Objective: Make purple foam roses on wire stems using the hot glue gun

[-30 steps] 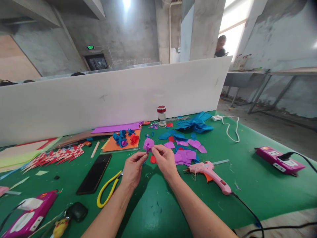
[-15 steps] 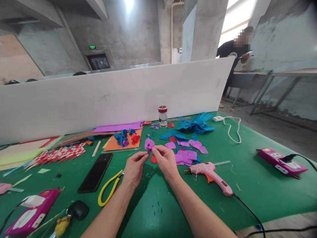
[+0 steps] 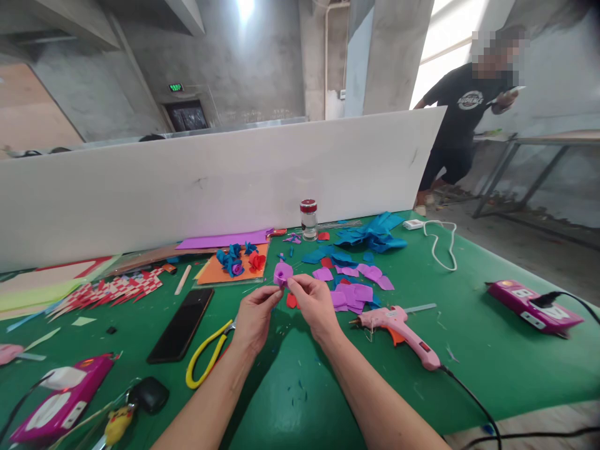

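Note:
Between my fingertips is a purple paper flower (image 3: pixel 282 274), held above the green table. My left hand (image 3: pixel 254 315) pinches it low down from the left. My right hand (image 3: pixel 315 304) presses thumb and finger on its lower right side. The flower's base is partly hidden by my fingers. To the right of my right hand lie purple paper petals (image 3: pixel 354 295) and a pink glue gun (image 3: pixel 398 328) with a glue stick in its back. Yellow-handled pliers (image 3: pixel 206 362) rest by my left wrist, their jaws partly covered.
Blue and red paper flowers (image 3: pixel 255 261) sit on orange paper. A lidded glass jar (image 3: pixel 309 222) stands before the white partition (image 3: pixel 225 181). Blue crepe paper (image 3: pixel 375 234), a black phone (image 3: pixel 182 326), and purple power strips (image 3: pixel 532 306) lie around. A person (image 3: pixel 462 112) is beyond the partition.
My hands and the purple flower stay nearly in place. Behind the partition, the person has moved to the right and shows more of the body.

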`<action>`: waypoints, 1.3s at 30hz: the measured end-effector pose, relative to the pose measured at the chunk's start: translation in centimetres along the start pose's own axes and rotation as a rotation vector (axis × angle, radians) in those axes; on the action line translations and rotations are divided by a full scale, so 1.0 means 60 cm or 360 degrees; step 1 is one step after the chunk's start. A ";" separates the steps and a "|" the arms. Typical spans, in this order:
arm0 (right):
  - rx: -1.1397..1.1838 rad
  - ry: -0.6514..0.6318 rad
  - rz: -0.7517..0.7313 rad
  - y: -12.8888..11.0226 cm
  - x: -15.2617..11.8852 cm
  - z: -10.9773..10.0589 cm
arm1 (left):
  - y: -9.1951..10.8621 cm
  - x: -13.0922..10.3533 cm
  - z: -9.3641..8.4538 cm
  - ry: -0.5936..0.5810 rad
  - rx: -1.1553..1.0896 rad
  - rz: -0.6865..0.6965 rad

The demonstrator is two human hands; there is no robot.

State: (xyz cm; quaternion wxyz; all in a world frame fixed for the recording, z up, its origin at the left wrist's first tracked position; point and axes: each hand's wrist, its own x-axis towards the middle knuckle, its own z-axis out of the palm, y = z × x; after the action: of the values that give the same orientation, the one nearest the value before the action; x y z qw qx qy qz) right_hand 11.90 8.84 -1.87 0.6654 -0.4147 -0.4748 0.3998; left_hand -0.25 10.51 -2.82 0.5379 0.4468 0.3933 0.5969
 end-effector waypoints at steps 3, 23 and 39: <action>-0.0028 0.0006 -0.0015 0.001 0.001 -0.001 | -0.002 0.000 -0.002 -0.0003 -0.0011 -0.0017; 0.0227 0.0319 0.0193 0.018 0.009 -0.007 | -0.003 0.003 -0.005 0.0085 -0.0038 -0.0011; 0.0553 -0.0166 0.0213 0.043 -0.009 0.032 | 0.004 -0.007 -0.009 0.0097 0.0034 0.0071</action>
State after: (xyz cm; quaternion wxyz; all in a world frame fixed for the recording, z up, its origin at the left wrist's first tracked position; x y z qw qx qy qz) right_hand 9.57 9.53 -4.05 0.6734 -0.3029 -0.4038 0.5401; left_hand -0.80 10.06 -2.80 0.5074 0.4427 0.4058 0.6180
